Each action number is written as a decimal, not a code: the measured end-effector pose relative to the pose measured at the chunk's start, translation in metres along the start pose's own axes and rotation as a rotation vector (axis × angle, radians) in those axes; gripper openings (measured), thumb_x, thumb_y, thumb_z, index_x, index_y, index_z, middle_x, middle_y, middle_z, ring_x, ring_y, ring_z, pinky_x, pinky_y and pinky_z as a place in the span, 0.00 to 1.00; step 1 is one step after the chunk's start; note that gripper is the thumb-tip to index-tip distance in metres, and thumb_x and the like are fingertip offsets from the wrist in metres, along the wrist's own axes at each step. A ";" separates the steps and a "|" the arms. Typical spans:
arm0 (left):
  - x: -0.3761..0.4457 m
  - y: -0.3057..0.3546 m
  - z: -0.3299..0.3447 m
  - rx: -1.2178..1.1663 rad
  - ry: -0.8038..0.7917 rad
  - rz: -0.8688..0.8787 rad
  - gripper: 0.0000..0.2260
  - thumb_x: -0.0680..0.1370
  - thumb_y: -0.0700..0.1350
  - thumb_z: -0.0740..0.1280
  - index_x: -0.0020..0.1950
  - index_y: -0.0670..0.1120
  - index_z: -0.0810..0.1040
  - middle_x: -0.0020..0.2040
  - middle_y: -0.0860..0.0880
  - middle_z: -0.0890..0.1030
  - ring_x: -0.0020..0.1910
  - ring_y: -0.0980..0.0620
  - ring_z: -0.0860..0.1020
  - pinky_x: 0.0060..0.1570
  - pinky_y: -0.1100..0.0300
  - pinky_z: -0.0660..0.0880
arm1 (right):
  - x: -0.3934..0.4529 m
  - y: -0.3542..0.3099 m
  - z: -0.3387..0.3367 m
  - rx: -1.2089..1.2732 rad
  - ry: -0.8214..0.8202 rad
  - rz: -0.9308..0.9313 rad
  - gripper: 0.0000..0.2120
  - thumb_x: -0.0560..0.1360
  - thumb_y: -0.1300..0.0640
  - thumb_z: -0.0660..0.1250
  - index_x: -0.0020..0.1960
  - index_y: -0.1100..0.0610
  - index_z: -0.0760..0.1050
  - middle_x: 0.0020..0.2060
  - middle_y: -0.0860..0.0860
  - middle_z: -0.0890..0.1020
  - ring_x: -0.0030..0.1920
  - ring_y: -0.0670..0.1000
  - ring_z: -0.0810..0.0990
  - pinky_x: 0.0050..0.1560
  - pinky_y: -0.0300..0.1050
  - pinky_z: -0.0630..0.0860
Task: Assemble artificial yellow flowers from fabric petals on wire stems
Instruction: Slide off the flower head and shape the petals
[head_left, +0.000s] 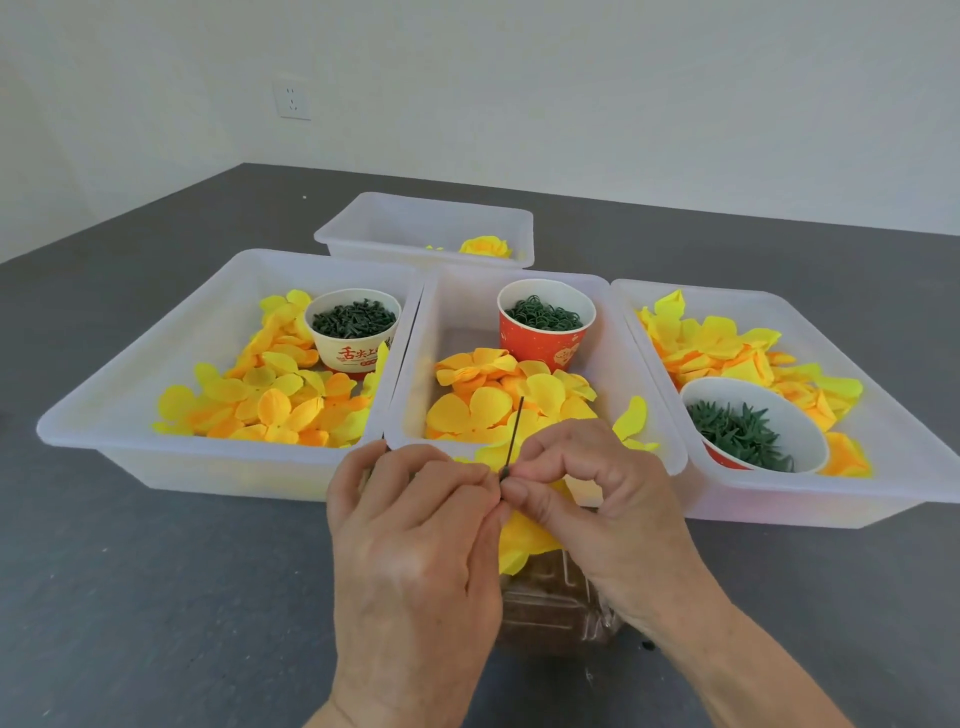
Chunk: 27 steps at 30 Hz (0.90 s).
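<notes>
From the head view, your left hand (415, 525) and right hand (587, 488) meet fingertip to fingertip, both pinching the dark wire stem (514, 431), which rises from the pinch and tilts slightly right. Directly below the pinch, yellow petals (524, 540) hang on the stem. Just beyond your fingertips sits the middle tray (415, 364) of loose petals; the red cup (545, 327) stands farther behind.

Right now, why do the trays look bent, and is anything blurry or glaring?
Head view: the wide-angle lens bows the left tray and right tray outward; light is soft and even, shadows faint, no harsh glare; the wire stem and both hands look reasonably sharp.
</notes>
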<state>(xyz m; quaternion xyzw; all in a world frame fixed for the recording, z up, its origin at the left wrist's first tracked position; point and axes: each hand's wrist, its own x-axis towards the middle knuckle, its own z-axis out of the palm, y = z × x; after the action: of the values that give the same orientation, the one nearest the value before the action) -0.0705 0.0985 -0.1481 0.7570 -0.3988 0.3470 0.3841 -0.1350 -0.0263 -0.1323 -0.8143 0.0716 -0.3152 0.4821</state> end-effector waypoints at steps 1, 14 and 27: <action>-0.001 -0.001 0.002 -0.006 0.020 0.005 0.08 0.73 0.45 0.68 0.36 0.44 0.83 0.39 0.53 0.83 0.43 0.51 0.76 0.54 0.49 0.69 | 0.000 0.001 0.001 -0.022 0.017 -0.015 0.03 0.66 0.53 0.73 0.35 0.51 0.80 0.36 0.43 0.80 0.46 0.47 0.77 0.49 0.33 0.69; -0.003 -0.005 0.009 0.031 0.049 0.073 0.10 0.74 0.44 0.67 0.36 0.44 0.83 0.38 0.52 0.83 0.46 0.54 0.77 0.57 0.49 0.68 | 0.001 0.006 0.002 -0.020 0.007 -0.034 0.03 0.67 0.55 0.72 0.35 0.50 0.80 0.39 0.44 0.80 0.46 0.48 0.77 0.48 0.36 0.70; -0.022 -0.002 -0.029 -0.201 0.153 -0.498 0.08 0.72 0.43 0.66 0.49 0.47 0.81 0.47 0.54 0.78 0.49 0.54 0.75 0.55 0.72 0.66 | 0.003 -0.015 -0.002 -0.174 -0.044 -0.034 0.09 0.69 0.57 0.74 0.34 0.48 0.77 0.36 0.44 0.80 0.47 0.51 0.76 0.50 0.45 0.70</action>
<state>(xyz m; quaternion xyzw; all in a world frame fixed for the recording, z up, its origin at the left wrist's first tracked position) -0.0846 0.1315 -0.1532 0.7615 -0.2024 0.2568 0.5597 -0.1367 -0.0214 -0.1173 -0.8608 0.0742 -0.2983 0.4056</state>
